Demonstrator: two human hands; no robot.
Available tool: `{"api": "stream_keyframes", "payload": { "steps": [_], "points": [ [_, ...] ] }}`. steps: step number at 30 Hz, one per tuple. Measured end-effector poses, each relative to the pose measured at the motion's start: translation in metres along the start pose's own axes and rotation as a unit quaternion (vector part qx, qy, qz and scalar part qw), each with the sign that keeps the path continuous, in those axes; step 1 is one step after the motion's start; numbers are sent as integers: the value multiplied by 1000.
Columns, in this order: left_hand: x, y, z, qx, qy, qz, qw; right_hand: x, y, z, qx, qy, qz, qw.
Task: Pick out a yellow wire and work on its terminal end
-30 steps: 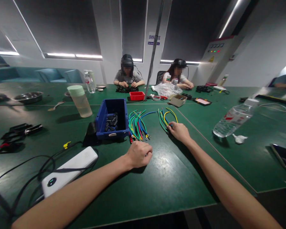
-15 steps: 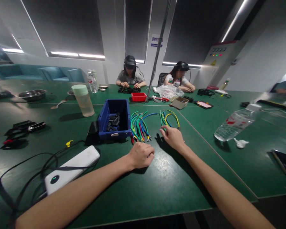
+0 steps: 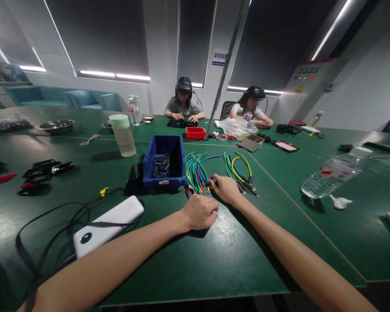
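My left hand (image 3: 199, 211) rests on the green table with its fingers curled closed; what they hold, if anything, is hidden. Just beyond it lies a bunch of green, blue, red and yellow wires (image 3: 196, 170) with metal ring terminals at their near ends. My right hand (image 3: 226, 189) is at the right edge of that bunch, thumb and forefinger stretched toward a terminal, and no wire shows in its grasp. Further right is a second group of wires (image 3: 237, 167), with black sleeves near their ring ends. Left of the bunch stands a blue bin (image 3: 164, 183) holding small black sleeves (image 3: 161, 164).
A white power bank (image 3: 108, 227) with black cables lies at the left. A green-lidded bottle (image 3: 122, 136) stands behind it. At the right are a tilted water bottle (image 3: 336, 173) and crumpled tissue (image 3: 340, 202). Two people sit across the table behind a red tray (image 3: 195, 133).
My right hand has moved left from the right group of wires to the edge of the left bunch. The left hand keeps its place while the view shifts slightly.
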State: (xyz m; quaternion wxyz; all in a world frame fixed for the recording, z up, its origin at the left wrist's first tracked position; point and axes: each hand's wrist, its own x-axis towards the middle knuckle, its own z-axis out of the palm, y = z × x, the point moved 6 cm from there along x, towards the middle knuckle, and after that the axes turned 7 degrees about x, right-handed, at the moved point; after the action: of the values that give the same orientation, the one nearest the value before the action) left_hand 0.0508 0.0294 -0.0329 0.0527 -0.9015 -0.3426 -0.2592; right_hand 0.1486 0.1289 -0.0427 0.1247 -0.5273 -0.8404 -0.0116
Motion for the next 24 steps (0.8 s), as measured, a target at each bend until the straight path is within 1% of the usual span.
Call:
{"api": "stream_keyframes", "payload": {
  "steps": [5,9,11,17,24],
  "points": [
    [1,1,0,-5,6,7,1000,1,0,3,0,-21,-23,1000],
    [1,0,1,-7,10,10,1000,-8,-3,0,31,-30,-75,996],
    [2,0,2,-10,10,11,1000,-11,-5,-1,41,-33,-84,995],
    [2,0,2,-16,8,10,1000,-11,-7,-3,31,-43,-75,996],
    [2,0,2,-13,3,7,1000,-14,-10,-7,17,-45,-38,998]
  ]
}}
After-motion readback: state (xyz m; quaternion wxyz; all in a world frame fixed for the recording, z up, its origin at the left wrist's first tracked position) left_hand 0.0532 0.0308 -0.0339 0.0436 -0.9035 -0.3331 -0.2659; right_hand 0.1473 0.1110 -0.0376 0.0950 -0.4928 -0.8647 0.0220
